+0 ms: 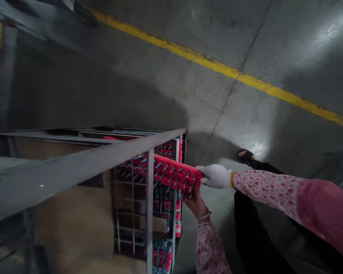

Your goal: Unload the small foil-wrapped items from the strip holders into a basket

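A red plastic tray (171, 173) studded with small dark pins sticks out of the side of a grey metal rack cart (149, 213). My right hand (215, 176), in a white glove, grips the tray's outer end from above. Beneath that same end, my bare left hand (196, 203) holds the tray from below, a thin bangle on the wrist. Both sleeves are pink with a red flower print. More red trays sit on the rack's lower shelves (162, 258).
The grey concrete floor carries a yellow painted line (234, 72) running diagonally. My sandalled foot (247, 156) and dark trousers are just right of the cart. A grey rail of the cart's top frame (74, 167) crosses the left foreground. Dark machinery stands at the far left.
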`<move>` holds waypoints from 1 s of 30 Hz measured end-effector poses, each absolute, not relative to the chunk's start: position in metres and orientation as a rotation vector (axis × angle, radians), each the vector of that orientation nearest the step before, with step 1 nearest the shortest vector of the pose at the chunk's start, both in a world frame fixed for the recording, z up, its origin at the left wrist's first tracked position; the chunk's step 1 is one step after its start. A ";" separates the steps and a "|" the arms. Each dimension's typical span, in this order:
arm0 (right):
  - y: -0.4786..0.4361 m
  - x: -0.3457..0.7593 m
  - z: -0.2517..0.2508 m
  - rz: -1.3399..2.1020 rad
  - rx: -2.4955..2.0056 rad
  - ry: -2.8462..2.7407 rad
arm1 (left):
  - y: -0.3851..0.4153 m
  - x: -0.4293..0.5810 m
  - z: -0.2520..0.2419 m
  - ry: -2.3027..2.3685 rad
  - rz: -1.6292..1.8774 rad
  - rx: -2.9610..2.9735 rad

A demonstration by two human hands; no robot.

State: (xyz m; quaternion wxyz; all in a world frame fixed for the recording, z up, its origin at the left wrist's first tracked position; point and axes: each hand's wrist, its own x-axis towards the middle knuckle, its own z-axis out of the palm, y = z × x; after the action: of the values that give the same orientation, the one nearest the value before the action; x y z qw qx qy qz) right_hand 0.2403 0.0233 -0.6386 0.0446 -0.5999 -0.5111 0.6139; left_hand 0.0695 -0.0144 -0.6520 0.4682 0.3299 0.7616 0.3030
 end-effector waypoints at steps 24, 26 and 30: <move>0.050 0.248 -0.689 2.665 -0.680 0.522 | -0.060 0.098 -0.618 1.686 0.415 0.646; 0.039 0.265 -0.676 2.603 -0.687 0.549 | -0.071 0.115 -0.606 1.640 0.405 0.605; 0.015 0.296 -0.655 2.645 -0.805 0.552 | -0.087 0.125 -0.586 1.549 0.266 0.603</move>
State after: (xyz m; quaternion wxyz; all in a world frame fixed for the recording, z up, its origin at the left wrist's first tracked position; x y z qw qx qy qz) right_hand 0.2959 0.0155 -0.6554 0.1607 -0.2818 0.1931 0.9260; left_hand 0.1245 -0.0874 -0.5855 0.6662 0.2671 0.6863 0.1177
